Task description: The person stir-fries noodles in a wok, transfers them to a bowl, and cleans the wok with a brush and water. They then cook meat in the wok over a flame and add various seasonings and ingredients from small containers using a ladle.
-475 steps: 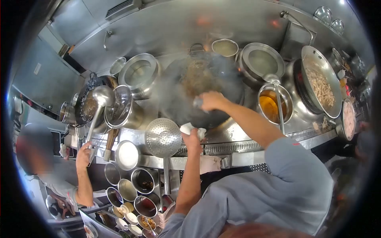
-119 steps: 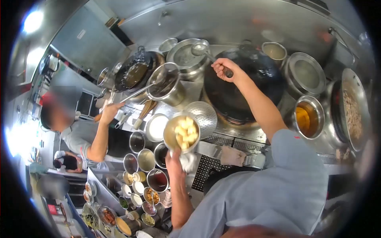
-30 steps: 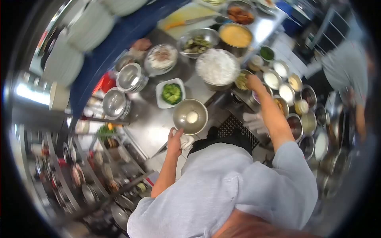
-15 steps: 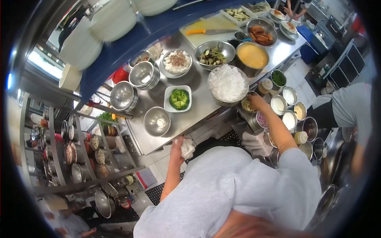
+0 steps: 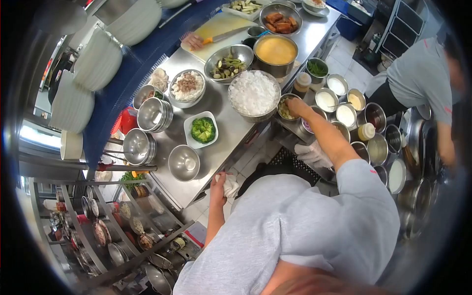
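My left hand (image 5: 217, 189), at the near edge of the steel counter (image 5: 156, 178), is closed around a crumpled white cloth (image 5: 229, 187). Over on the right, my right hand (image 5: 297, 106) reaches down into a small metal container (image 5: 281, 114) of pale yellowish pieces; its fingertips are hidden there. Beside that container stands a large bowl heaped with white rice (image 5: 254, 93). On the counter are a square white dish of broccoli (image 5: 202, 130), a bare metal bowl (image 5: 184, 163) and a bowl of white food with brown topping (image 5: 188, 87).
Another person's hand (image 5: 194, 41) is by a knife (image 5: 226, 35) on the cutting board (image 5: 231, 20). A co-worker (image 5: 418, 69) stands at right. Several containers of white sauce (image 5: 346, 116), a pot of yellow liquid (image 5: 276, 49) and stacked metal bowls (image 5: 139, 147) surround the workspace.
The view has shifted, so the counter items appear further left. Another person's hand has come in at the knife handle. My right hand remains in the small container, my left on the cloth.
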`<state>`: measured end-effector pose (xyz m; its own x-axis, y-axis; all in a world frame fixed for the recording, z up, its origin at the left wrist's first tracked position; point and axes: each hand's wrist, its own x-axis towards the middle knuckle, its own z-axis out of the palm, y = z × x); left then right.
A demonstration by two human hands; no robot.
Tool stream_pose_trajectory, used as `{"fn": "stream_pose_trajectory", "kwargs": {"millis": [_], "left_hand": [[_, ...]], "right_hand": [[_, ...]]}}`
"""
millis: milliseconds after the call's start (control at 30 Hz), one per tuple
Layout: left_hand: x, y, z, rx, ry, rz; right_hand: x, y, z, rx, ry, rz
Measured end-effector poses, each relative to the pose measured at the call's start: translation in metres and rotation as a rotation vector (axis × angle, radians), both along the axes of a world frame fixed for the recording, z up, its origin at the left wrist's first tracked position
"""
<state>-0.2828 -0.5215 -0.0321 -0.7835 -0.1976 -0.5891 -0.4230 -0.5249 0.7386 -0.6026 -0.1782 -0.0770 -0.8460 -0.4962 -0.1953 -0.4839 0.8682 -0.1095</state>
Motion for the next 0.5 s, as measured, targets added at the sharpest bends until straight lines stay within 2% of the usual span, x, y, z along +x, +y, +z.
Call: {"fn": "stream_pose_trajectory", "kwargs": {"millis": [67, 167, 233, 300, 367, 433, 467, 500], "left_hand": [[-0.003, -0.005, 0.007, -0.014, -0.034, 0.019], [0.004, -0.015, -0.012, -0.019, -0.013, 0.044], [0.007, -0.012, -0.011, -0.021, -0.022, 0.028], [0.007, -0.004, 0.001, -0.017, -0.048, 0.030], [0.002, 0.002, 0.008, -0.081, -0.126, -0.017], [0.001, 0.005, 0.007, -0.112, -0.070, -0.082], [-0.001, 0.007, 0.003, -0.113, -0.092, -0.121], [-0.003, 0.005, -0.003, -0.085, -0.051, -0.156]], "right_hand": [[0.003, 0.000, -0.002, -0.010, -0.005, -0.004], [0.000, 0.002, 0.001, -0.067, -0.056, -0.026], [0.003, 0.002, 0.007, -0.077, -0.097, -0.121], [0.005, 0.007, 0.018, -0.285, -0.115, -0.217], [0.001, 0.012, 0.019, -0.368, -0.110, -0.287], [0.005, 0.018, 0.021, -0.526, -0.117, -0.355], [0.011, 0.017, 0.042, -0.478, -0.214, -0.452], [0.014, 0.022, 0.039, -0.538, -0.225, -0.433]]}}
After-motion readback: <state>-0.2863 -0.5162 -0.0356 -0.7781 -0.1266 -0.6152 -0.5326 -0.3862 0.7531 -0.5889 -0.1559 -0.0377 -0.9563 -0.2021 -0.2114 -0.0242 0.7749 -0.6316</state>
